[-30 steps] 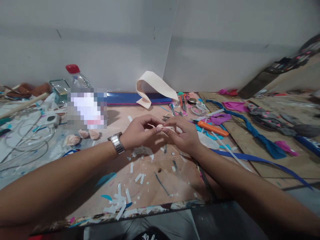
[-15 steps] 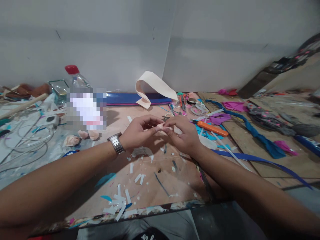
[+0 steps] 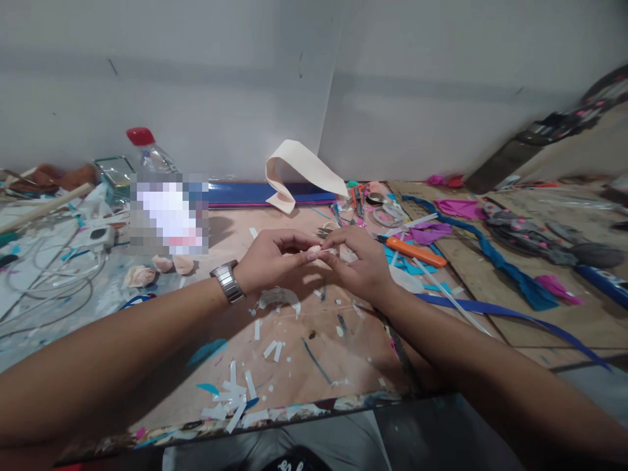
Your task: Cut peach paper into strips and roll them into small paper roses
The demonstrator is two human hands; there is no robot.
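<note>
Near the middle of the work surface, my left hand [image 3: 272,260] pinches a small pale pink rolled paper flower [image 3: 314,249] between thumb and fingertips. From the other side, my right hand [image 3: 362,267] also grips it, with a pale strip [image 3: 330,252] running between its thumb and index finger. The two sets of fingertips almost meet, and they cover part of the flower. To the left lie a larger cream rose [image 3: 140,276] and two pale pink petal-like pieces [image 3: 183,264]. A long cream strip [image 3: 304,155] stands curled behind my hands.
An orange cutter [image 3: 416,251] rests right of my right hand, near a blue ribbon [image 3: 510,309]. Scissors [image 3: 325,231] lie just behind my fingers. A red-capped bottle [image 3: 141,137] stands at back left. White paper scraps [image 3: 233,396] lie near the front edge.
My fingers have shifted slightly around the small rolled flower, which shows a little more clearly between them. Both arms and everything on the table stay in place.
</note>
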